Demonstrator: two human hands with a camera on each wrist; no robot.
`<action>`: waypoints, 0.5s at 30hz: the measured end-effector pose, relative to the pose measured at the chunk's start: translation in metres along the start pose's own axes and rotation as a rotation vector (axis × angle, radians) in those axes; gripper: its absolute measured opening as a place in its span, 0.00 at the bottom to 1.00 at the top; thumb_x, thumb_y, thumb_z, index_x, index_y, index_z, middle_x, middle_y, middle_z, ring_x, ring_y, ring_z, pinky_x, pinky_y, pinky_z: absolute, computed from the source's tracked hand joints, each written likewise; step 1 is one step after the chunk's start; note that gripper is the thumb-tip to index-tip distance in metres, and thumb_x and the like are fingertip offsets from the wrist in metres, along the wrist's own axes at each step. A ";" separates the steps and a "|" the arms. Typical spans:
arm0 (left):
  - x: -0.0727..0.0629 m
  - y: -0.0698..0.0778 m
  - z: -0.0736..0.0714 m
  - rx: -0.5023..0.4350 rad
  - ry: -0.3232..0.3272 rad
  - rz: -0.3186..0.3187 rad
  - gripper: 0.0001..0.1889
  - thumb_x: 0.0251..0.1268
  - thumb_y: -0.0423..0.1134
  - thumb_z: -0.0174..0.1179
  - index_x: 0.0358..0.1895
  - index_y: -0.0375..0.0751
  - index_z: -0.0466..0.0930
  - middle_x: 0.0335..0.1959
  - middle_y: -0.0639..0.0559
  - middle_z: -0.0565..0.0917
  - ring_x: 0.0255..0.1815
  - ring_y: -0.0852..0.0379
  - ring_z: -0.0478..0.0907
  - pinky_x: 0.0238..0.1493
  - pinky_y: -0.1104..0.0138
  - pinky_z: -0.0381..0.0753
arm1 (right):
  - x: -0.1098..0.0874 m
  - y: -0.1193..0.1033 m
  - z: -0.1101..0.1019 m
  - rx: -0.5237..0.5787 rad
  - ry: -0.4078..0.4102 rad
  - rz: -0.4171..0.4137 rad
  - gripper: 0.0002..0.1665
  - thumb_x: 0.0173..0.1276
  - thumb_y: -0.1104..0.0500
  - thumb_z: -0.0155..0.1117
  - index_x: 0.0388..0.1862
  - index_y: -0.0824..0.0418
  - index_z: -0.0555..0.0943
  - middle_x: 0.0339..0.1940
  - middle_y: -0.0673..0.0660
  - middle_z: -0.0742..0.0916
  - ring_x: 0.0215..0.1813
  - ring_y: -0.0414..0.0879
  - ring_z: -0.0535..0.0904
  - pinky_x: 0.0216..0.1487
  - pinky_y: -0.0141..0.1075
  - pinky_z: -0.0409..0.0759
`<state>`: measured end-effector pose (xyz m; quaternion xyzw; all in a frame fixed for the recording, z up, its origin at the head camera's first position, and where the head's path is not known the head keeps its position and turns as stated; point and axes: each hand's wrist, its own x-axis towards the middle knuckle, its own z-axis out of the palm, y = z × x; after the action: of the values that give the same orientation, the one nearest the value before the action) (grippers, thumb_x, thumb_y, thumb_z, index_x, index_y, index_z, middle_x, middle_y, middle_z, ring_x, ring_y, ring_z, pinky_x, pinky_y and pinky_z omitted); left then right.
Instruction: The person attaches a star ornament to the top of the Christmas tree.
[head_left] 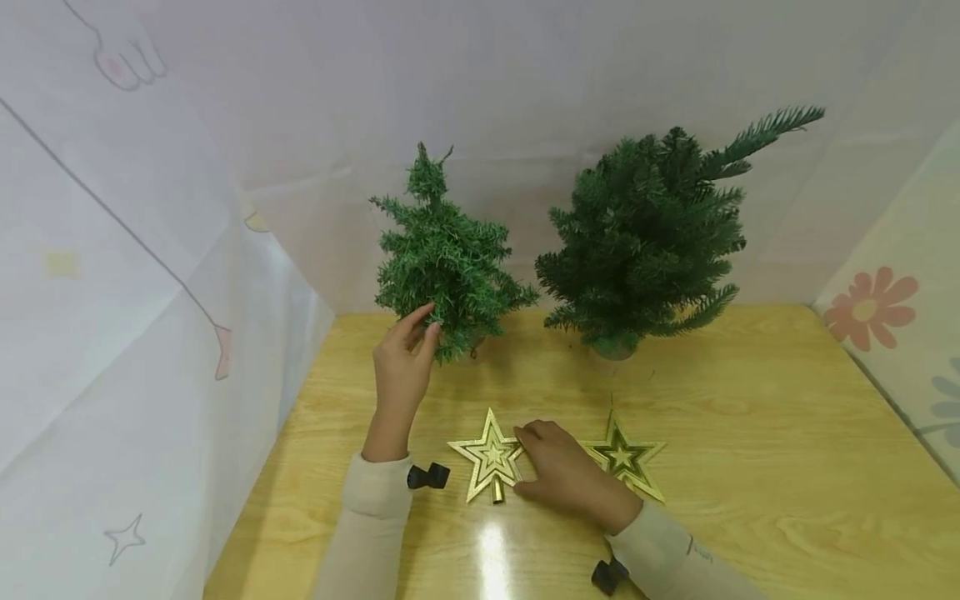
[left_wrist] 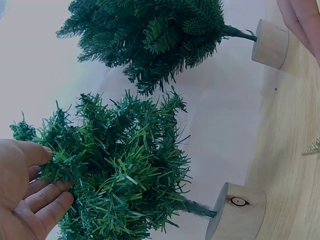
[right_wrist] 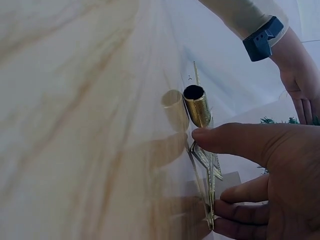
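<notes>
A small light-green artificial Christmas tree (head_left: pixel 446 258) stands at the back on a wooden base (left_wrist: pixel 240 212). My left hand (head_left: pixel 402 358) is raised at its lower left side in the head view, fingers loosely bent and thumb apart, fingertips right at the foliage. On the table in front lies a gold star tree topper (head_left: pixel 492 456) with a short hollow tube (right_wrist: pixel 197 106) at its bottom. With thumb and fingers, my right hand (head_left: pixel 566 475) grips this star's right-hand points. A second gold star (head_left: pixel 622 457) lies to the right, partly hidden behind that hand.
To the right stands a fuller, darker green tree (head_left: pixel 645 242) on its own wooden base (left_wrist: pixel 271 44), one long branch (head_left: pixel 765 142) sticking out at upper right. Pale printed cloth (head_left: pixel 495 75) hangs behind and beside the wooden table (head_left: pixel 765 467). Dark wrist straps (head_left: pixel 428 476) sit on both sleeves.
</notes>
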<state>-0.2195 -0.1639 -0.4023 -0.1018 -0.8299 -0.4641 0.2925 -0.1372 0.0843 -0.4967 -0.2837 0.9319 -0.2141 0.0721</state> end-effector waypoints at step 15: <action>-0.002 -0.001 0.000 0.017 0.003 -0.003 0.19 0.71 0.48 0.57 0.62 0.53 0.79 0.57 0.47 0.80 0.53 0.51 0.81 0.52 0.62 0.82 | 0.000 0.002 0.001 0.030 0.064 -0.007 0.47 0.55 0.45 0.74 0.72 0.55 0.67 0.56 0.49 0.70 0.55 0.45 0.65 0.49 0.42 0.71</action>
<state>-0.2178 -0.1643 -0.4040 -0.0970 -0.8335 -0.4576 0.2940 -0.1377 0.0854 -0.4986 -0.2789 0.9294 -0.2373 0.0455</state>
